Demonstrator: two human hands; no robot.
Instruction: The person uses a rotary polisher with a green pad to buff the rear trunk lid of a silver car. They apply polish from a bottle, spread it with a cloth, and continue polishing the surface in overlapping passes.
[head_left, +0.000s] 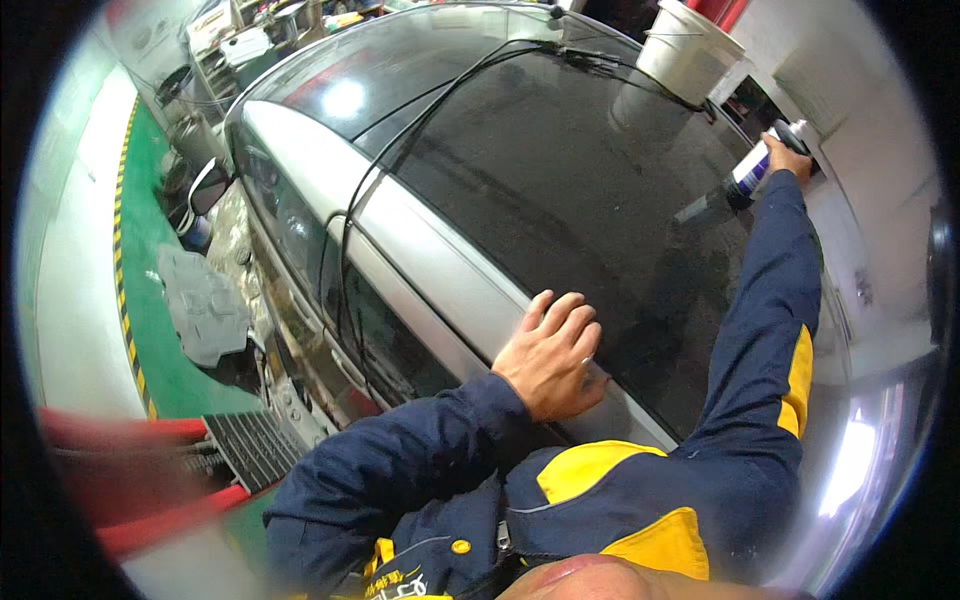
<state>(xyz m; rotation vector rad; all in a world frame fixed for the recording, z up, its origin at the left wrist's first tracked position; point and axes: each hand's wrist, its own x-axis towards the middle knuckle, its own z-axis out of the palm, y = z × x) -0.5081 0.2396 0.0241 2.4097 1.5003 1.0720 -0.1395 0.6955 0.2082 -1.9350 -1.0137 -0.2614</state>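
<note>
My left hand lies on the silver roof rail of a car, fingers stretched over its edge toward the dark glass roof; it holds nothing. Out at the far right, my right hand is wrapped round a white and purple bottle with a dark end. The bottle is tilted over the edge of the roof, and its reflection shows in the glass. Whether it touches the glass I cannot tell.
Thin black cables run across the roof and hang down the car's side. A white bucket stands at the roof's far right. Left are a side mirror, a grey panel on the green floor, and a black ribbed step between red bars.
</note>
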